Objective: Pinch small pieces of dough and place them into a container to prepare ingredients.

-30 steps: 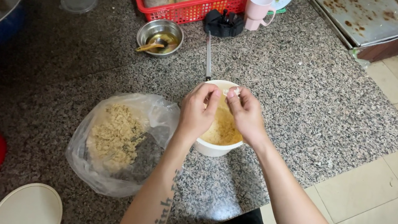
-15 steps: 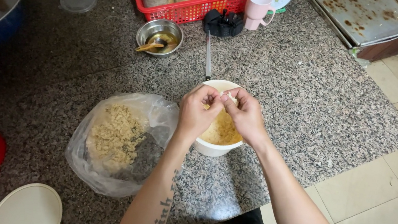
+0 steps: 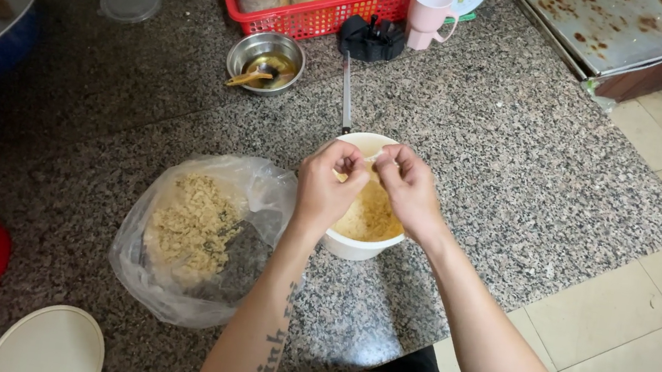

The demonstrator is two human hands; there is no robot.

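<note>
Both hands are working over the round white plastic bowl (image 3: 358, 240) of yellowish crumbly food, which is sitting on the speckled grey granite desk (image 3: 517, 175) near its front edge. The left hand (image 3: 329, 184) is hovering above the bowl's left rim with its fingers curled in, and the right hand (image 3: 408, 189) is hovering above the bowl's right half, fingers likewise bent; the fingertips of the two hands are meeting over the bowl and pinching a small pale bit between them, too small to tell what it is. Just left of the bowl, touching it, a clear plastic bag (image 3: 203, 233) is lying open with a heap of beige crumbs inside. Behind the bowl, a thin grey metal rod (image 3: 347, 95) is lying with its near end at the bowl's far rim. Farther behind and to the left, a small round steel dish (image 3: 266, 58) is holding brownish liquid and a spoon, and beyond it a red plastic basket (image 3: 319, 8) of jars is standing beside a pink mug (image 3: 431, 9). Well to the front left of the bowl, a round white lid (image 3: 49, 342) is resting on the desk
</note>
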